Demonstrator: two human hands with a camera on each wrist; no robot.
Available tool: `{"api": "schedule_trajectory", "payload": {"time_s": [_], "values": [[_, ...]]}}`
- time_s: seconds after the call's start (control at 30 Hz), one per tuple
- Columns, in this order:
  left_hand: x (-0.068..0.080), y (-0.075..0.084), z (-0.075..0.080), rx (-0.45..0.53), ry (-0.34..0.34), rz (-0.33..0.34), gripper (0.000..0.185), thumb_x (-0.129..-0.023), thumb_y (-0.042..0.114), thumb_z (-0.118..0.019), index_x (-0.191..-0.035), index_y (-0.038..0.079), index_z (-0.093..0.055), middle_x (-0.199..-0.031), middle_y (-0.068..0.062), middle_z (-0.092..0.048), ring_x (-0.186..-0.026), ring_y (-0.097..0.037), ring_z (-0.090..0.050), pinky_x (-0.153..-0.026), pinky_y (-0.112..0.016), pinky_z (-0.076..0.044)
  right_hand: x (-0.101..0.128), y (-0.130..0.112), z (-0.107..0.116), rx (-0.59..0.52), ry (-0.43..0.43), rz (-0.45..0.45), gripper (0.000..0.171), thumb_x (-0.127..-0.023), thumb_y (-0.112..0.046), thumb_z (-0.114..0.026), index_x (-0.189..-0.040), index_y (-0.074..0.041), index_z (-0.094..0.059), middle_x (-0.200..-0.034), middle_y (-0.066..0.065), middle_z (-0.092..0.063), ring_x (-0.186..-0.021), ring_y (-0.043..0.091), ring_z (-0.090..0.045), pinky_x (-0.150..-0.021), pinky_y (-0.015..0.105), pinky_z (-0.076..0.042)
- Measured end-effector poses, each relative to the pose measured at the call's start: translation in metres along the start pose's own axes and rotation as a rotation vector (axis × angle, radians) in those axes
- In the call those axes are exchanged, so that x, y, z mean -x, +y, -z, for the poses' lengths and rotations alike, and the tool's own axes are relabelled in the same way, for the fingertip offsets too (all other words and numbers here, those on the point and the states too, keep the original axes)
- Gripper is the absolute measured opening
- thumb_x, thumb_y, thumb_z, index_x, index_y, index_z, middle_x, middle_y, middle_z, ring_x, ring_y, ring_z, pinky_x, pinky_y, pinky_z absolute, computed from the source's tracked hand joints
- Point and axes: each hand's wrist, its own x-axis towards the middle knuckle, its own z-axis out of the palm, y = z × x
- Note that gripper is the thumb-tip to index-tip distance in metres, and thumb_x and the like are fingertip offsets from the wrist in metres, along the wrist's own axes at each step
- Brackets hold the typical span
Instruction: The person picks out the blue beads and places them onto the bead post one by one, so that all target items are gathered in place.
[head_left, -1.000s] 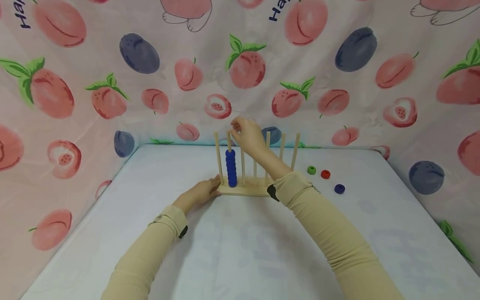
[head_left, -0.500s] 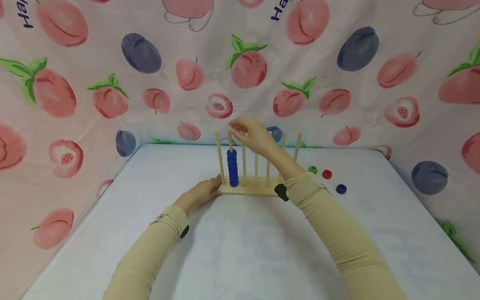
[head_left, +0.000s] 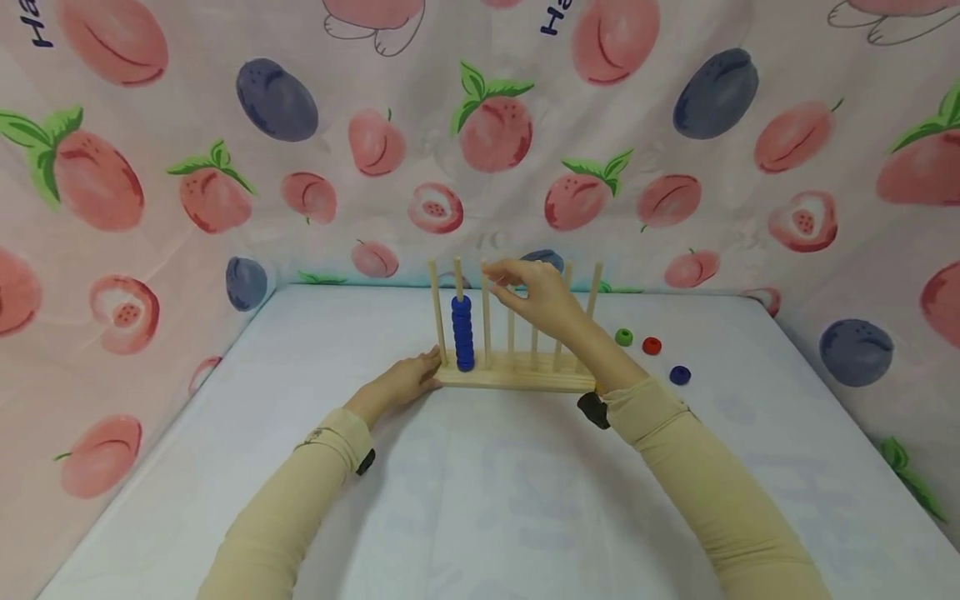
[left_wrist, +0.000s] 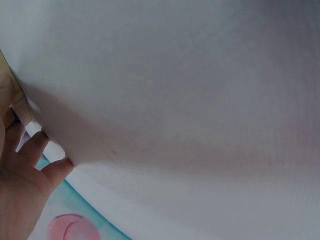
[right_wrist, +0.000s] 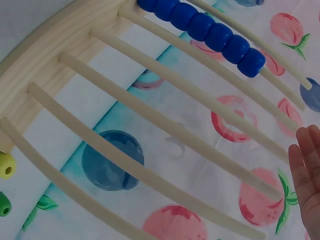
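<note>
A wooden abacus stand [head_left: 517, 380] with several upright rods stands at the middle of the table. On its second rod from the left sits a stack of blue beads [head_left: 463, 333], also seen in the right wrist view. My left hand [head_left: 405, 382] holds the left end of the base; in the left wrist view the thumb lies on the wood and the fingers [left_wrist: 35, 147] reach behind it. My right hand [head_left: 542, 296] hovers by the tops of the middle rods, holding nothing, fingers slightly bent and thumb apart.
Right of the stand lie a green bead [head_left: 623, 337], a red bead [head_left: 652, 345] and a dark blue bead [head_left: 680, 375]. A yellow bead [right_wrist: 7, 165] shows beside the base in the right wrist view. A fruit-printed cloth [head_left: 495, 192] hangs behind the white table [head_left: 480, 492].
My right hand has moved from the top of the blue-beaded rod rightward and slightly down, its thumb and fingers spreading apart. The left hand stays at the base's end.
</note>
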Motion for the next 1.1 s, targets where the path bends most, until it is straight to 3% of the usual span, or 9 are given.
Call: {"api": "schedule_trajectory", "payload": {"time_s": [0.5,0.77,1.1], "values": [[-0.001,0.003,-0.004,-0.002,0.004,-0.02,0.054,-0.099,0.024,-0.049,-0.141,-0.007,-0.034,-0.153,-0.02,-0.023,-0.134,-0.044,-0.035,-0.112,-0.052,-0.03,0.046,0.038,0.008,-0.202,-0.081,-0.14,0.029,-0.09,-0.007,-0.063,-0.117,0.002,-0.062,-0.108,0.019,-0.068,-0.097,0.028,-0.066,-0.088,0.042,-0.054],[-0.001,0.003,-0.006,-0.003,0.019,-0.027,0.054,-0.099,0.024,-0.048,-0.141,-0.008,-0.034,-0.153,-0.02,-0.023,-0.134,-0.043,-0.035,-0.111,-0.053,-0.031,0.069,0.062,0.009,-0.201,-0.062,-0.078,0.025,-0.086,0.0,-0.064,-0.111,0.005,-0.065,-0.099,0.019,-0.071,-0.087,0.029,-0.068,-0.08,0.026,-0.057],[0.003,0.003,-0.002,0.016,0.036,-0.01,0.055,-0.098,0.022,-0.05,-0.141,-0.008,-0.034,-0.152,-0.022,-0.025,-0.133,-0.044,-0.036,-0.111,-0.053,-0.03,0.09,0.083,0.018,-0.147,-0.107,-0.152,0.022,-0.088,-0.004,-0.064,-0.109,0.003,-0.065,-0.098,0.017,-0.071,-0.087,0.026,-0.068,-0.078,0.02,-0.055]]}}
